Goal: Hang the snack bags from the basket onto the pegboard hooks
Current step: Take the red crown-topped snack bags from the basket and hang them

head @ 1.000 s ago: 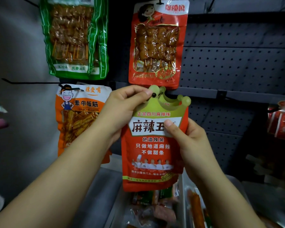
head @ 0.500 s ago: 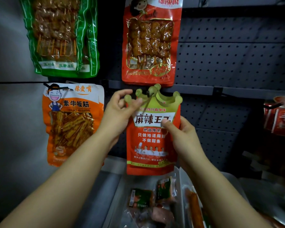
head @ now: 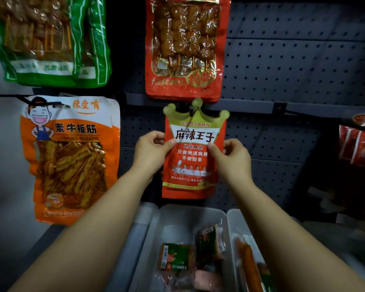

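Green bag [head: 49, 41] cropped at top.

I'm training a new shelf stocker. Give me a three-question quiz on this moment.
1. True or false: the crown-topped red bag already has the hook through its top hole.
2. Which bag hangs directly above it? A) green bag B) red skewer bag C) orange bag
3. Fill in: the left hand and right hand pinch the bag at its two ____.

Key: 1 true; 2 B; 3 side edges.
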Demonstrator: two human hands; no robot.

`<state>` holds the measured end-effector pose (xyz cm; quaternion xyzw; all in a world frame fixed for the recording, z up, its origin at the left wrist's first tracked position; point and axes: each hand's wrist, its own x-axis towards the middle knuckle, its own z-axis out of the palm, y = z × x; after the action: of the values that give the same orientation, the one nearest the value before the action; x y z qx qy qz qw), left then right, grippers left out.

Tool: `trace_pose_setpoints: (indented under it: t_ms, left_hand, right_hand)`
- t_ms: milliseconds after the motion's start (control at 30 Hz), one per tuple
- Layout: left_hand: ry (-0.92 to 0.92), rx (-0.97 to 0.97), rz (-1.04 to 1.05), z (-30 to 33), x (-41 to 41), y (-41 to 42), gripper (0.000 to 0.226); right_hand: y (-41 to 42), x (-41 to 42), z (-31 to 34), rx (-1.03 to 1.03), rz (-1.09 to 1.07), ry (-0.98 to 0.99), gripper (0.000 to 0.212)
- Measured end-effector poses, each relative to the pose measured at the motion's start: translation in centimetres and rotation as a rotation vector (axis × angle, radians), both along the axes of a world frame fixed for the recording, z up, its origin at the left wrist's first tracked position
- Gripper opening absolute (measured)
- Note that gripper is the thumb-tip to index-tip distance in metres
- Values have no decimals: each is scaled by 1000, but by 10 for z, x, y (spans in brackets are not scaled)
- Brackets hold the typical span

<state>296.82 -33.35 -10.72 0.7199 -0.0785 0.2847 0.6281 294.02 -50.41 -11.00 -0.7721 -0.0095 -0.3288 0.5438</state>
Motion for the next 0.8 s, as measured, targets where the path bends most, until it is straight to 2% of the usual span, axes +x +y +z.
trace_pose_setpoints:
  t_ms: [133, 233, 333, 367, 433, 500, 567, 667, 800]
  left_hand:
    - [-15, 93, 127, -4, 13, -5, 17]
    - [8, 64, 42, -11, 17, -7, 21]
    - [79, 31, -125, -26, 15, -6, 41]
    - [77, 35, -168, -33, 14, -6, 47]
    - [58, 40, -212, -45, 11, -6, 52]
    - [39, 49, -212, -53, 8, -6, 44]
    - [19, 69, -202, -56, 4, -7, 36]
    - [10, 88, -183, -56, 0, -7, 37]
    - [63, 82, -190, -56, -7, -4, 45]
  right_hand:
    - [-3, 13, -4, -39, -67, 52, 30]
    - [-8, 16, -19, -17, 13, 78, 39]
    - [-9, 13, -39, 61, 222, 103, 68]
    - [-8, 12, -44, 60, 273, 106, 68]
    - [-3, 11, -54, 45, 328, 96, 53]
    - [2, 9, -60, 57, 324, 60, 41]
    - [3, 8, -63, 52, 277, 29, 42]
    - [2, 4, -64, 49, 207, 26, 42]
    - [-1, -4, -68, 115, 321, 46, 37]
